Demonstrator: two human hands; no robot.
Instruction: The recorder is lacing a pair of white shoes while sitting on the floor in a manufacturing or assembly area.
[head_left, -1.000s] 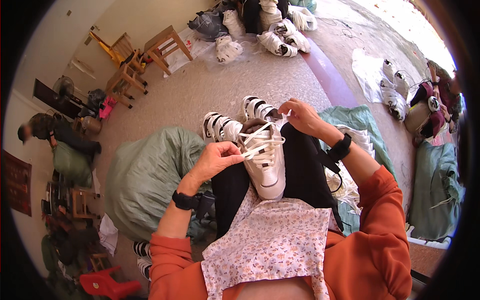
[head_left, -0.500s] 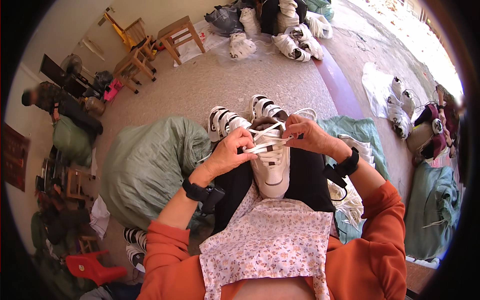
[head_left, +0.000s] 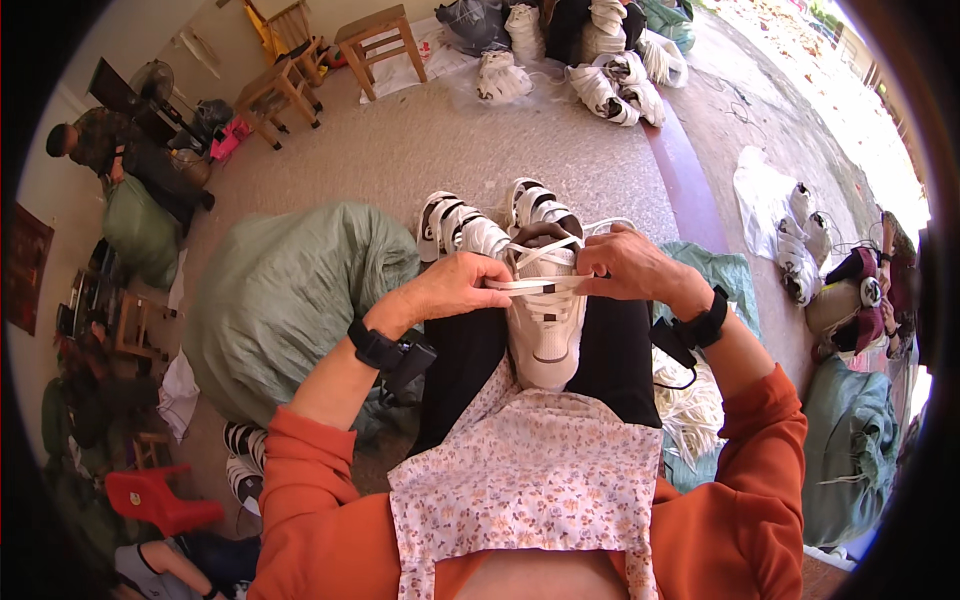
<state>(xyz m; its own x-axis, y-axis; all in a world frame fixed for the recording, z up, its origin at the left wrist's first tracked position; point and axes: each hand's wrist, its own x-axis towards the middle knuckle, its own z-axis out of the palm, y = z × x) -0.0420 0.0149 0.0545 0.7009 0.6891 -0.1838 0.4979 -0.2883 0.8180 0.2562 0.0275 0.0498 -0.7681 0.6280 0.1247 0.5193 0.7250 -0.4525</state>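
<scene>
A white sneaker (head_left: 545, 335) rests toe toward me on my lap, between my black-trousered legs. My left hand (head_left: 450, 285) and my right hand (head_left: 625, 265) each pinch one end of its flat white shoelace (head_left: 535, 284), which is stretched level across the shoe's eyelets. Both wrists wear black bands. My feet in white shoes with black stripes (head_left: 490, 220) show just beyond the sneaker.
A big grey-green sack (head_left: 285, 300) lies at my left. A pile of white laces (head_left: 690, 400) sits by my right thigh on teal cloth. Wooden stools (head_left: 380, 40) and bundled white shoes (head_left: 610, 80) are at the far end. A person (head_left: 95, 140) sits at far left; a red plastic chair (head_left: 160, 500) stands lower left.
My right hand came down and in from a raised pull. Both hands now meet over the sneaker, with the lace drawn flat across it.
</scene>
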